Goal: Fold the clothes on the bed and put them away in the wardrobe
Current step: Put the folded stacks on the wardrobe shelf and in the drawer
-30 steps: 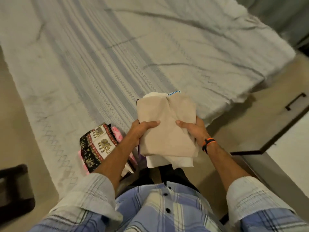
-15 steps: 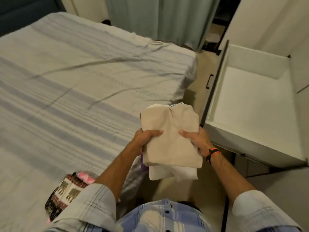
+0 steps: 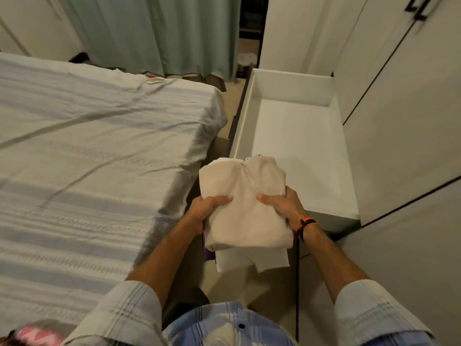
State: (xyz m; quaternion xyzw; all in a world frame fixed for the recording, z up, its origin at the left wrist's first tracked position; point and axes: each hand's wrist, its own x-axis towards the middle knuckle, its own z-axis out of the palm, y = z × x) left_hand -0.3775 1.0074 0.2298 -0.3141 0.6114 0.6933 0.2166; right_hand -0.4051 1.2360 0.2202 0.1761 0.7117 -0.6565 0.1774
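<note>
you are holding a stack of folded clothes [image 3: 245, 208] in both hands, in the air between the bed [image 3: 94, 156] and the open drawer [image 3: 294, 136] of the wardrobe [image 3: 399, 126]. your left hand [image 3: 208, 208] is gripping the stack's left edge, with the thumb lying across the beige top piece and the fingers tucked out of sight beneath. your right hand [image 3: 283, 204] is gripping the right edge the same way, thumb on top and pointing inward, fingers curled under. the two thumbs are sitting near each other on the top cloth but are not touching. a white piece is sticking out below the beige one at the near end, a sliver of purple is showing at the lower left edge, and a bit of blue-and-white print is peeking out at the far end. the far end of the stack is overlapping the drawer's near left corner in this view; whether it is over the drawer or still short of it, you cannot tell from here. the drawer is pulled out, its white inside showing. an orange and black wristband [image 3: 305, 224] is sitting on your right wrist. the bed is wearing a pale striped sheet, and a pink patterned cloth [image 3: 37, 334] is lying at the near left corner of the view, blurred. a pale green curtain [image 3: 154, 33] is hanging beyond the bed
</note>
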